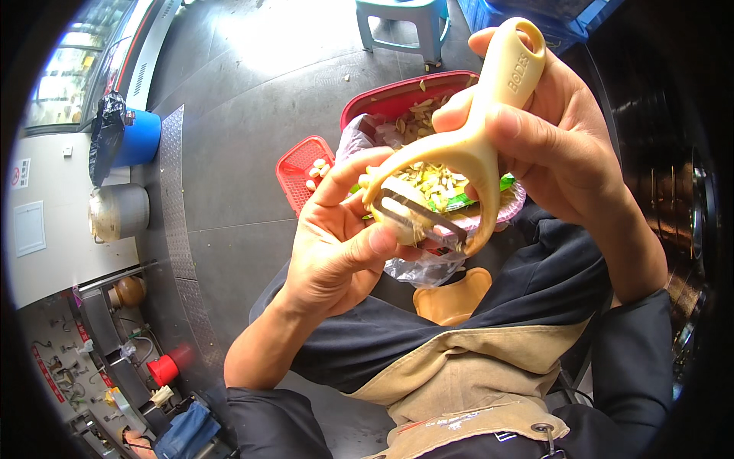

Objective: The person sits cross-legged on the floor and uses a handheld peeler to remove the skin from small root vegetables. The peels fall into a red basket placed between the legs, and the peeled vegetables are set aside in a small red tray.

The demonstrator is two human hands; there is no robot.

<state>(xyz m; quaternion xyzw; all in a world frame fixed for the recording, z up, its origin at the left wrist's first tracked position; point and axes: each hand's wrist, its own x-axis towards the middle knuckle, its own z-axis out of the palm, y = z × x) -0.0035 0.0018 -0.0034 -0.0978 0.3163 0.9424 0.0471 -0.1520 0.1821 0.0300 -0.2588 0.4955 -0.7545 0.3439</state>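
Note:
My right hand (565, 135) grips the handle of a cream plastic Y-shaped peeler (487, 115), marked Bodes. Its metal blade crosses in front of a pale, rounded vegetable (401, 215) with rootlike strands at its lower end. My left hand (344, 241) holds that vegetable between thumb and fingers. Whether the blade touches it is hard to tell. Below both hands is a red plastic tub (367, 103) with a clear plastic bag (427, 269) in it. Yellowish peelings (433, 181) and a green wrapper lie inside, partly hidden by the peeler.
A red slotted basket (292, 178) with several small white pieces stands left of the tub. Farther out are a grey-blue plastic stool (401, 28), a blue bin (137, 137), a metal pot (117, 212) and blue crates (504, 14). Metal strips (175, 189) cross the dark floor.

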